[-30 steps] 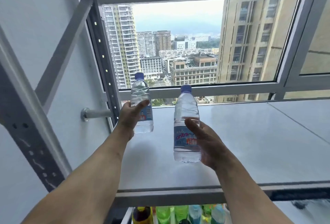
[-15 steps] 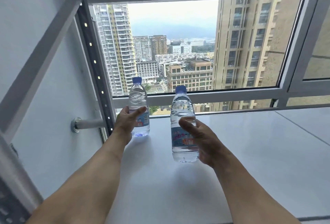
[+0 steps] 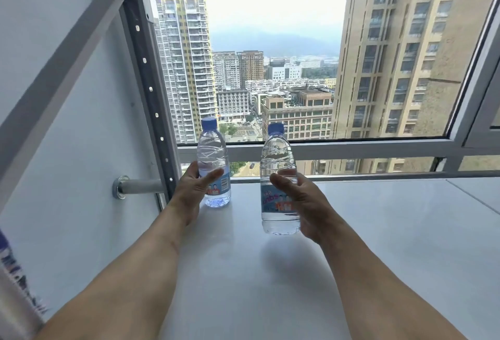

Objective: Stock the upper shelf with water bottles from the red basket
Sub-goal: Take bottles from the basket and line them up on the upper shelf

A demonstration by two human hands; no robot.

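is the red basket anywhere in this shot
No, only the white shelf, the left hand and right hand, each gripping a water bottle, and the window show.

A high-rise room fitted as a stockroom or small shop was indicated: a grey metal rack upright (image 3: pixel 151 88) with punched holes, a bare white shelf board (image 3: pixel 378 245), and a large window (image 3: pixel 270 69) through which tower blocks were seen far below.
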